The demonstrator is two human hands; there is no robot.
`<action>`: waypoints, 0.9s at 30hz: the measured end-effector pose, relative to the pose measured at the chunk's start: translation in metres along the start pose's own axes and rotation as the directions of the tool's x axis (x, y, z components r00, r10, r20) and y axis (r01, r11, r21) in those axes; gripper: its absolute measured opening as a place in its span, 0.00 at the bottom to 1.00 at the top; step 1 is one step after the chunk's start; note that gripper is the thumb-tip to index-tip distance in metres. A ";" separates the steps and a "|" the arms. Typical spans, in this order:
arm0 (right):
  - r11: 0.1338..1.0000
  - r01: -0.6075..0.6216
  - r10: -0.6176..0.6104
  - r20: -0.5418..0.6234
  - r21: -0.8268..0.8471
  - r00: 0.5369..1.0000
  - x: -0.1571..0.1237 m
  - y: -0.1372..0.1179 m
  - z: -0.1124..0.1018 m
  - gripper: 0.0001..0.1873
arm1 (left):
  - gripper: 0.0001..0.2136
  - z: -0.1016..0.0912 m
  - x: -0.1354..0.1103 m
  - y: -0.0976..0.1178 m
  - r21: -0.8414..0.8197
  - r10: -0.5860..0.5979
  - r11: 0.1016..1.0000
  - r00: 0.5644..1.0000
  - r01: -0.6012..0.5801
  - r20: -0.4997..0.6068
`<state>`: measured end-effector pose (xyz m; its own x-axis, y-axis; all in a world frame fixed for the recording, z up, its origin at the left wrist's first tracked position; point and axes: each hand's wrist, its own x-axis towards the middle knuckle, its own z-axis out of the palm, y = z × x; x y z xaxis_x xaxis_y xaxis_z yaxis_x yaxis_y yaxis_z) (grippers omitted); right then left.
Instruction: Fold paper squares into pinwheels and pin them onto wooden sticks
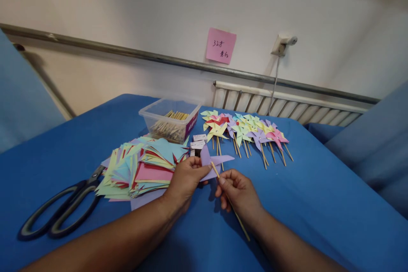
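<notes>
A purple paper pinwheel (206, 156) is pinched between the thumb and fingers of my left hand (188, 174). My right hand (236, 189) grips a thin wooden stick (239, 220), whose upper end lies against the middle of the pinwheel, near my left thumb. The stick slants down to the right. Whether a pin joins the two is hidden. Just behind my left hand are small white boxes (199, 141). A pile of coloured paper sheets (153, 172), some with cut edges, spreads to the left of that hand.
Large scissors (76, 193) with dark handles lie at the left, blades by the paper. A clear plastic tub (191, 110) of wooden sticks stands behind the pile. Several finished pinwheels (245, 131) lie at the back right on the blue tablecloth (306, 204). A radiator (287, 110) lines the wall.
</notes>
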<state>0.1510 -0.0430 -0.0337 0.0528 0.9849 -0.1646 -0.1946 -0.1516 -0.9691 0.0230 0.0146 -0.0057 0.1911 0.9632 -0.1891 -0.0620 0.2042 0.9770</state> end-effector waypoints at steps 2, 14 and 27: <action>1.000 -0.005 0.005 0.008 0.018 1.000 0.000 0.000 0.000 0.22 | 0.12 0.001 -0.001 0.001 -0.018 -0.010 1.000 1.000 0.010 -0.003; 0.992 -0.070 0.068 0.023 0.108 0.997 -0.002 -0.007 0.002 0.22 | 0.10 0.001 -0.002 -0.002 -0.013 -0.001 1.000 1.000 0.002 0.017; 0.997 -0.015 0.013 0.026 0.080 1.000 0.000 -0.001 0.000 0.21 | 0.12 0.001 -0.001 -0.002 -0.042 -0.006 0.999 0.999 0.008 0.036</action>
<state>0.1512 -0.0428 -0.0326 0.0248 0.9847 -0.1724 -0.2727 -0.1593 -0.9488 0.0233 0.0128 -0.0070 0.2264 0.9550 -0.1916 -0.1013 0.2187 0.9705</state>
